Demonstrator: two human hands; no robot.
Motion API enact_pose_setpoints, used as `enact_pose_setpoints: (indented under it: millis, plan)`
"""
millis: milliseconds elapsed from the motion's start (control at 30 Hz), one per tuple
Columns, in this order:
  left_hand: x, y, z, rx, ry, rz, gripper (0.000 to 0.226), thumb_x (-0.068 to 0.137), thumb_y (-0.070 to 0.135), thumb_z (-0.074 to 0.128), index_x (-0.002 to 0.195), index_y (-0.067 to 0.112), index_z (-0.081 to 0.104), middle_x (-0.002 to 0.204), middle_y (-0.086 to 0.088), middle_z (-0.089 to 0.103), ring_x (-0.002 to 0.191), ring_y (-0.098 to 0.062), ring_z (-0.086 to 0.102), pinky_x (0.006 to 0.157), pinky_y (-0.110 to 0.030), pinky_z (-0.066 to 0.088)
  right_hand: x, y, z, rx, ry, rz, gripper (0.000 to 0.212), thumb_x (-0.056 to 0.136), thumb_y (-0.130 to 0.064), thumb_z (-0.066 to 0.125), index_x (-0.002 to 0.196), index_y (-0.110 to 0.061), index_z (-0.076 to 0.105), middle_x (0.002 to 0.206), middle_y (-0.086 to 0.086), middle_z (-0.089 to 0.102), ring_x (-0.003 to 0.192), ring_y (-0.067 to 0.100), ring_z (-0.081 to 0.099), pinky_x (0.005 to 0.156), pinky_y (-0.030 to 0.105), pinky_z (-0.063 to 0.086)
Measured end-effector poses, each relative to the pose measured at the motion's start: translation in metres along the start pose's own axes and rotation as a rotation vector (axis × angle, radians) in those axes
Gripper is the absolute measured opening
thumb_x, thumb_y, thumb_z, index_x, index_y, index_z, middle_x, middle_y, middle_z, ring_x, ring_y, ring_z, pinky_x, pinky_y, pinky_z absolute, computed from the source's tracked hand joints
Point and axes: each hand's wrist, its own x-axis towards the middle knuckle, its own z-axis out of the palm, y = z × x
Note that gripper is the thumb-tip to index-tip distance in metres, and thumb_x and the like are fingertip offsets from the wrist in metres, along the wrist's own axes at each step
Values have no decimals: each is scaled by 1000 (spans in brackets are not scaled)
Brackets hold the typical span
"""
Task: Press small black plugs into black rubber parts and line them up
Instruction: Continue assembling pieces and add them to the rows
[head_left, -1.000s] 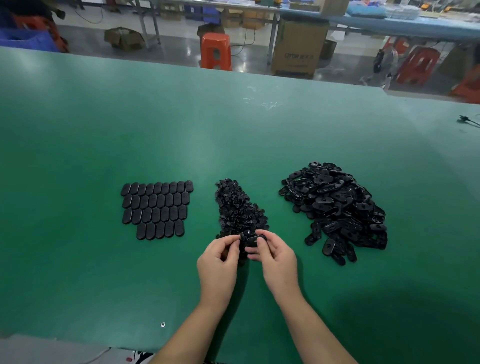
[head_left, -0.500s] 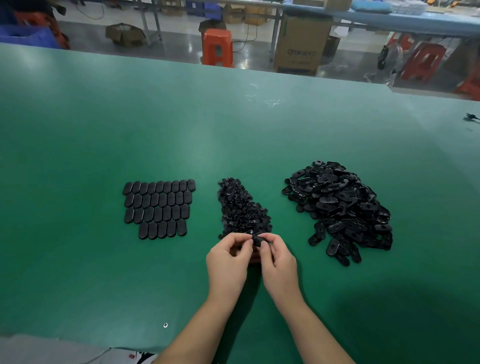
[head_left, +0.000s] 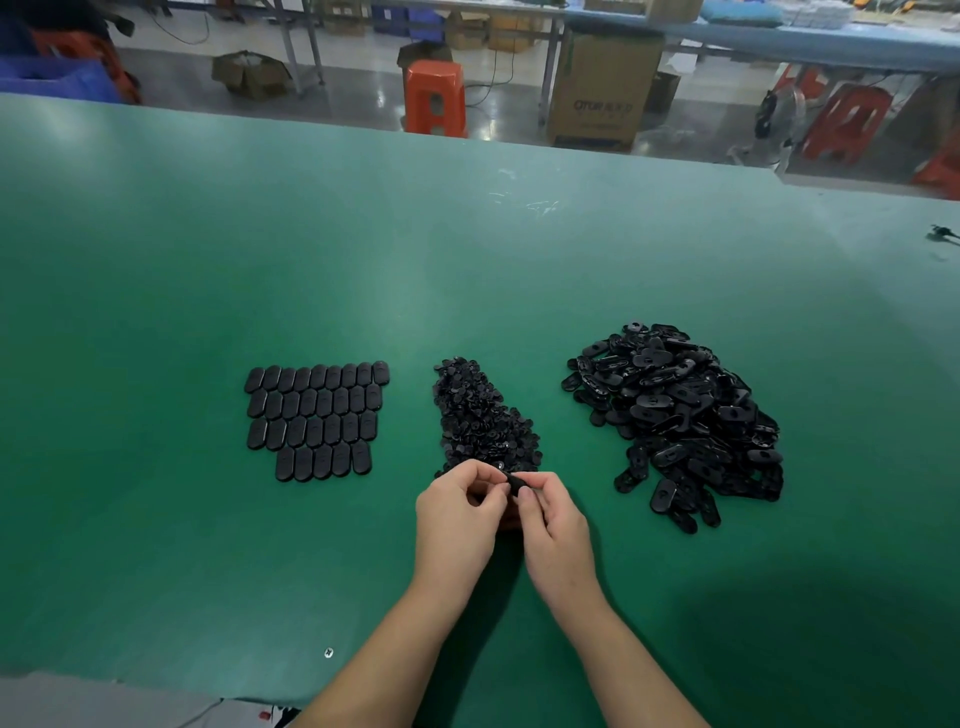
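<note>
Both hands working just in front of the plug pile (head_left: 480, 415): right hand (head_left: 558, 525) pinching a rubber part (head_left: 517, 483), left hand (head_left: 457, 519) w/ fingers curled at it, prob. seating a plug. Best pressing straight, thumb backing it.

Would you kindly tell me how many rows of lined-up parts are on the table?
4, left of the plug heap: far row, second row, third row, and the shorter nearest row. None seems hidden.

Soft overhead light leaves pale glare patches on the green table (head_left: 467, 270), brightest far left. Near right lies a broad dark shadow. Edges bow with wide-angle distortion; focus stays fairly sharp.
</note>
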Motion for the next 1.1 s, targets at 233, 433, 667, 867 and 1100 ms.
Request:
enact_pose_setpoints:
  millis: [233,433,667,867,1100]
  plan:
    - [12,-3,-7,41,-30,-15,20,79,18,82,93,29,72,86,7,69,69,-7,57,67,-19,46,1,0,-2,151,-33,42,23,106,-10,48,102,-24,65,87,-2,75,80,11,71,71,32,57]
    - [18,-7,-11,-200,-229,-203,10,79,9,84,82,12,75,64,0,70,56,-10,59,53,-21,46,0,-4,-4,252,-65,48,20,104,-3,49,101,-16,65,66,3,67,59,16,60,57,28,52]
    - [13,-8,-5,-271,-222,-308,3,86,7,75,85,9,76,58,-1,64,42,-10,42,37,-20,30,0,-4,-5,236,-66,66,22,101,-5,53,101,-22,67,63,-2,64,54,11,55,52,24,47]
    - [13,-8,-5,-255,-221,-297,3,86,7,74,86,5,72,52,6,57,40,-10,39,37,-20,29,-1,-6,-5,257,-65,60,36,101,-4,53,93,-35,71,62,0,62,52,14,55,51,26,49]
    - [10,-4,-3,-186,-195,-244,7,82,9,76,80,8,69,50,8,55,40,-13,40,38,-22,32,-1,-7,-7,279,-29,52,25,100,-7,59,93,-26,73,59,2,62,50,15,53,49,29,50]
